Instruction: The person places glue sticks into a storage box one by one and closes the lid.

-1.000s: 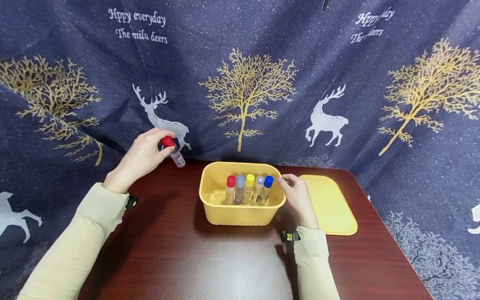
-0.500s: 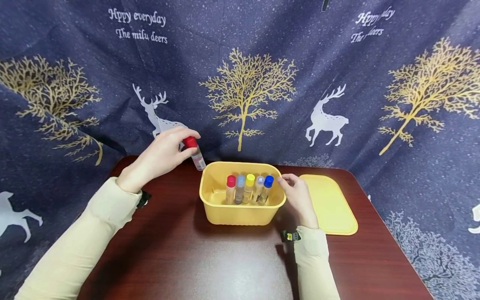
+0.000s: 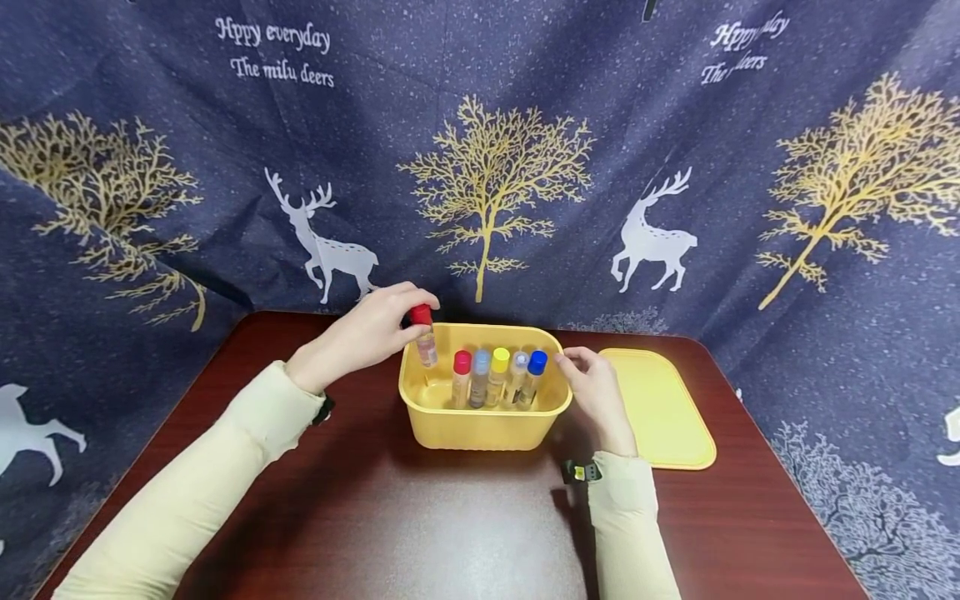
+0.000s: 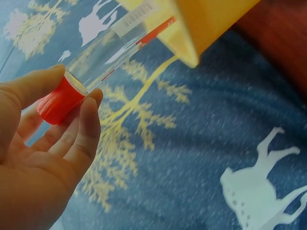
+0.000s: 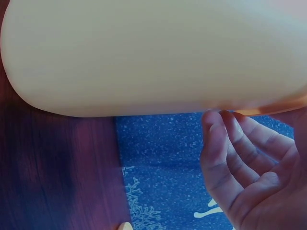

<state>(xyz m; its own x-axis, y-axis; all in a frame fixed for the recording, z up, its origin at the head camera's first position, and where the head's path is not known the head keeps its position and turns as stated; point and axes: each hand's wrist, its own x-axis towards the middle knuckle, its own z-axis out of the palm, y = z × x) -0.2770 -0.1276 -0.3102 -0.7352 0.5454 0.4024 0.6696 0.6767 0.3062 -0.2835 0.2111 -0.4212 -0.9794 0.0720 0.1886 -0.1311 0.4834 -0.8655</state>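
Observation:
My left hand [image 3: 367, 333] pinches a clear tube by its red cap [image 3: 421, 314]. The tube [image 4: 112, 48] is see-through with a barcode label, and its lower end dips over the left end of the yellow box [image 3: 480, 429]. Inside the box several similar tubes stand in a row: red-capped [image 3: 461, 379], pale blue [image 3: 480, 379], yellow-capped [image 3: 498, 379], clear-capped [image 3: 517, 379] and blue-capped [image 3: 533, 379]. My right hand [image 3: 596, 396] grips the box's right rim, with bent fingers against the outer wall in the right wrist view.
A yellow lid [image 3: 667, 412] lies flat on the dark red-brown table [image 3: 465, 525], right of the box and partly behind my right hand. Behind the table hangs a dark blue cloth [image 3: 360, 150] printed with trees and deer.
My left hand has carried the red-capped tube rightward and slightly down, from left of the box to above its left end. My right hand and the box have stayed put.

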